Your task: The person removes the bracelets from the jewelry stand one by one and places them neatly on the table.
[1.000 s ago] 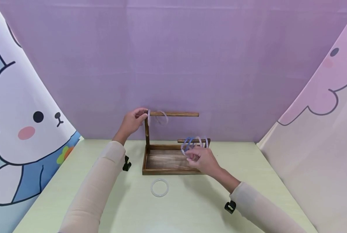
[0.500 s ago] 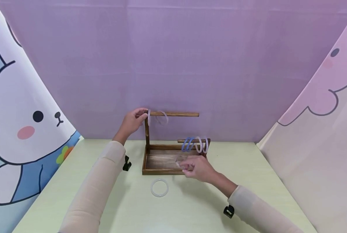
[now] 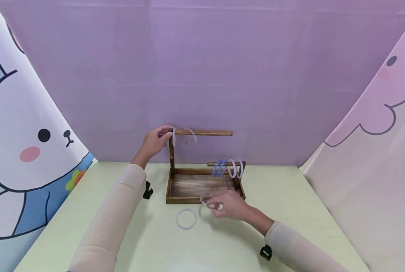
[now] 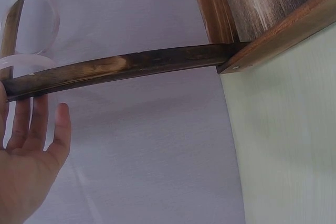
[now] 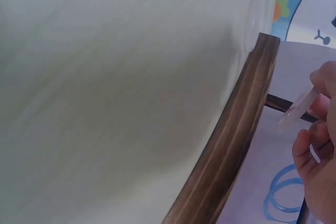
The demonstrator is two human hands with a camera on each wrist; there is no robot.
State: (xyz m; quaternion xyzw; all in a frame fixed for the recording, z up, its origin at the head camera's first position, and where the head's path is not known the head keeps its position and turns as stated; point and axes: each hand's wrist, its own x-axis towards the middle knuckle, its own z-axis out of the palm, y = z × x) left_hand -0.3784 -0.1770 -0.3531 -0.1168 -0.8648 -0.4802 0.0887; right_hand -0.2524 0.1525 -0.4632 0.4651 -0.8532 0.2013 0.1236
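My left hand (image 3: 154, 141) grips the top of the left post (image 3: 171, 156) of a brown wooden bracelet stand, fingers behind the wood in the left wrist view. Two pale bangles (image 3: 174, 140) hang on its upper bar (image 3: 214, 133) close by. Over the front rim of the stand's tray (image 3: 185, 201), my right hand (image 3: 231, 207) pinches a translucent pinkish bangle (image 5: 299, 109) between thumb and fingers. Two blue bangles (image 3: 214, 170) and two pale lilac bangles (image 3: 241, 170) hang on the short lower bar (image 3: 210, 164). A whitish bangle (image 3: 186, 228) lies flat on the table in front.
The light green table (image 3: 284, 211) runs back to a purple cloth backdrop (image 3: 273, 94). Cartoon-printed cloths stand on both sides, a white character (image 3: 22, 124) at left. A black clip (image 3: 266, 252) sits by the right sleeve, another (image 3: 148, 191) by the left.
My right hand has come away from the lower bar, toward me and down to the tray's front edge, with the translucent bangle in it. My left hand has stayed on the post.
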